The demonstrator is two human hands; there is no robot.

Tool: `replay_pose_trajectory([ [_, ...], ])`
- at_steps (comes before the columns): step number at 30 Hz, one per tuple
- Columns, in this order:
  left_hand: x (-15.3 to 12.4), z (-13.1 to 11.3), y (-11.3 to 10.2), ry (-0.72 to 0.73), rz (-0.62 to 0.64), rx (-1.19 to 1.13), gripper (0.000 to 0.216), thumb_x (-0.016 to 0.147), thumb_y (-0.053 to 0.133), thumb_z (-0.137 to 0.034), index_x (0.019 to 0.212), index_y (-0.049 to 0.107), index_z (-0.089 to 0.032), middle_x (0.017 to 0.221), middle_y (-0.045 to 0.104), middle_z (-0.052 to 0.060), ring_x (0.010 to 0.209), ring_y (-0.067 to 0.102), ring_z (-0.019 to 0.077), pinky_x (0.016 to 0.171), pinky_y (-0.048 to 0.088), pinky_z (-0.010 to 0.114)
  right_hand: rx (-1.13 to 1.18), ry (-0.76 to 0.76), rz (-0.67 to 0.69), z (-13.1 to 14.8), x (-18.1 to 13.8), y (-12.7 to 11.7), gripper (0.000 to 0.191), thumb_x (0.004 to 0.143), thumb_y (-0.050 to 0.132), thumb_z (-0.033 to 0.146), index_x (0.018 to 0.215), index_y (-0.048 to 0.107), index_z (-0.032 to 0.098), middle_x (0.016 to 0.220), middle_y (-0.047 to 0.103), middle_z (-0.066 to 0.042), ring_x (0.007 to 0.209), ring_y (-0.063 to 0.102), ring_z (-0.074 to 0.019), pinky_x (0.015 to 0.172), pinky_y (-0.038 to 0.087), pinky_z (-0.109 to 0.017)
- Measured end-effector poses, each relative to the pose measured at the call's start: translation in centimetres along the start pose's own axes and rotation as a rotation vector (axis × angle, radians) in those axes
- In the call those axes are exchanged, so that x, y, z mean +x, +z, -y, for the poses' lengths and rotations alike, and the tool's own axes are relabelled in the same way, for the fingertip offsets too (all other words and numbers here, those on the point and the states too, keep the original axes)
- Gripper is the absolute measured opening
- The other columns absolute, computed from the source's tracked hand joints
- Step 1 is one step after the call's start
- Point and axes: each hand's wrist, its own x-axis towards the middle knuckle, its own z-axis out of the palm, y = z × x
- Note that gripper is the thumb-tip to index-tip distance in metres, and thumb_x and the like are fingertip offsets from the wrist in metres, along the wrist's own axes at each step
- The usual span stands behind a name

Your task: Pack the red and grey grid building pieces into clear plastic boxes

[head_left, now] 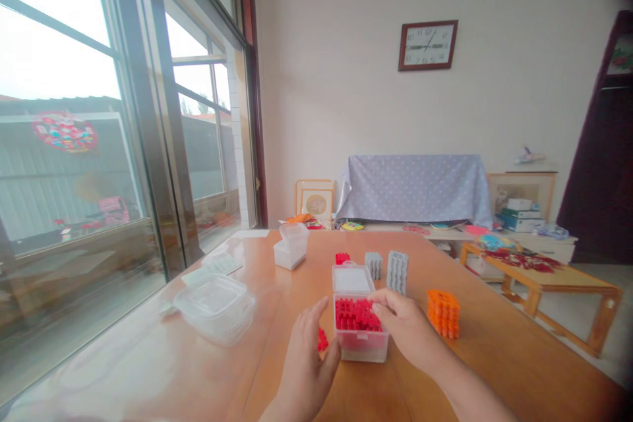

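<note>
A small clear plastic box (363, 347) stands in front of me on the table, its lid (353, 279) swung back behind it. Red interlocking plastic blocks (352, 314) fill the box. My right hand (403, 318) reaches over the box's right edge, thumb and forefinger closed on a red block at the top of the pile. To the left of the box, my left hand (309, 356) is open, fingers apart and curved, holding nothing. A loose red piece (322, 340) lies between that hand and the box, partly hidden by the hand.
Grey block stacks (397, 272) and a red one (342, 258) stand behind the box. An orange stack (444, 314) is on the right. Toward the left are a clear lidded container (215, 306), a white box (291, 247) and papers (212, 269). A window (64, 145) borders the table's left.
</note>
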Motion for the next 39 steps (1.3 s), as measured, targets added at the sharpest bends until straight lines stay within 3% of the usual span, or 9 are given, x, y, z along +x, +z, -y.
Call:
replay_pose_trajectory([
  [2,-0.6,2.1,0.2,-0.079,-0.037,0.015,0.052,0.092,0.056,-0.027,0.141,0.041,-0.024,0.139,0.054,0.014,0.128,0.052,0.0281,0.105,0.047,0.05,-0.059,-0.009,-0.077,-1.4,0.3,-0.6,0.027,0.089,0.055,0.04,0.102,0.068,0.02,0.095,0.075,-0.005,0.091,0.068,-0.0229,0.084,0.05,-0.034],
  [6,-1.5,6.3,0.8,-0.301,-0.064,0.033,0.043,0.088,0.054,-0.03,0.13,0.052,-0.021,0.129,0.062,0.013,0.124,0.057,0.0287,0.105,0.046,0.052,-0.118,-0.025,-0.1,-3.4,0.4,-0.9,0.024,0.09,0.052,0.039,0.102,0.066,0.023,0.095,0.074,-0.004,0.089,0.068,-0.0216,0.081,0.05,-0.032],
  [11,-1.6,8.5,1.1,-0.46,0.017,0.012,0.043,0.08,0.051,-0.022,0.123,0.056,-0.018,0.126,0.065,0.012,0.121,0.06,0.0256,0.104,0.046,0.042,-0.281,-0.077,-0.134,-3.5,0.1,-0.3,0.023,0.09,0.051,0.037,0.099,0.068,0.025,0.097,0.07,-0.004,0.094,0.066,-0.0218,0.088,0.049,-0.034],
  [16,-1.3,8.1,0.9,-0.476,0.15,0.121,0.051,0.074,0.052,-0.016,0.125,0.055,-0.019,0.129,0.065,0.01,0.121,0.059,0.0231,0.102,0.044,0.035,-0.353,-0.111,-0.145,-2.8,0.0,-0.2,0.025,0.09,0.049,0.034,0.099,0.07,0.026,0.098,0.067,-0.005,0.096,0.063,-0.0218,0.09,0.047,-0.034],
  [23,-1.0,6.3,0.1,-0.432,0.245,0.217,0.059,0.07,0.056,-0.019,0.129,0.054,-0.022,0.131,0.064,0.01,0.126,0.055,0.0265,0.105,0.039,0.038,-0.394,-0.071,-0.094,-2.9,-0.5,0.1,0.021,0.087,0.051,0.029,0.091,0.071,0.025,0.094,0.065,-0.004,0.091,0.061,-0.0212,0.086,0.046,-0.034],
  [39,-0.8,6.0,0.1,-0.44,0.249,0.294,0.052,0.071,0.056,-0.019,0.123,0.059,-0.02,0.118,0.068,0.01,0.114,0.059,0.0276,0.097,0.04,0.037,-0.399,-0.067,-0.08,-3.2,-0.5,0.1,0.024,0.085,0.048,0.024,0.087,0.072,0.023,0.093,0.065,-0.004,0.091,0.061,-0.0209,0.086,0.045,-0.032],
])
